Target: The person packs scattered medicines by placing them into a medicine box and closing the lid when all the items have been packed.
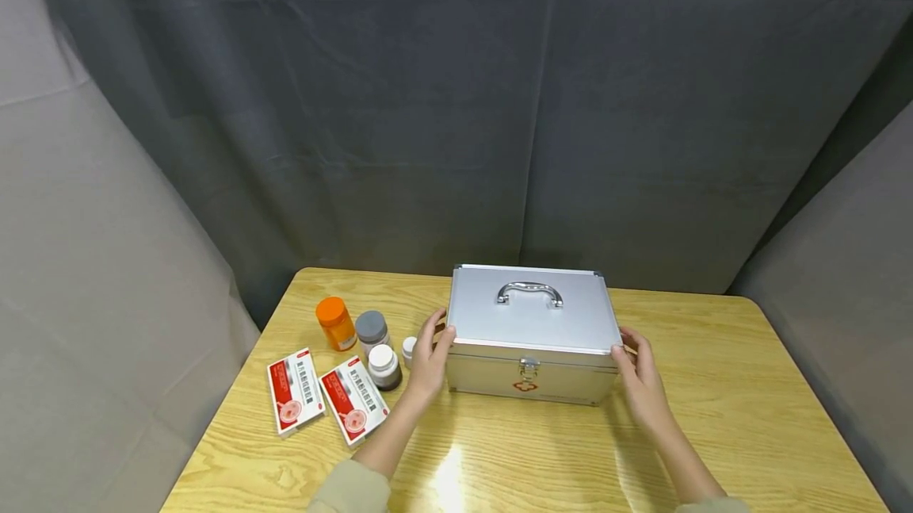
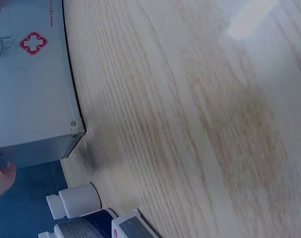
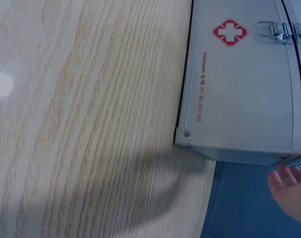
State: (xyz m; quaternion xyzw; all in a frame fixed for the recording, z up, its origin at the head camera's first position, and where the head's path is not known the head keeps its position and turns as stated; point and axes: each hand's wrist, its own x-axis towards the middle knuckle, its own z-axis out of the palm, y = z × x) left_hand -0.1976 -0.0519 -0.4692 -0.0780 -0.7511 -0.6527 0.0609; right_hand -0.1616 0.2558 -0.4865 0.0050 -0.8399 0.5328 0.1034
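A silver first-aid box with a red cross emblem stands on the table in the head view. Its lid is down, with a chrome handle on top and a metal latch at the front. At the box's left end is my left hand, fingertips right at the lid's side. My right hand is at the opposite end, thumb by the front corner of the lid. The right wrist view shows these fingertips bent near the lid seam. Only a bit of the left hand shows in its wrist view.
Left of the box stand an orange bottle, a grey-capped bottle, a dark bottle with white cap and a small white bottle. Two red-and-white medicine boxes lie nearer the table's left edge. A dark curtain hangs behind.
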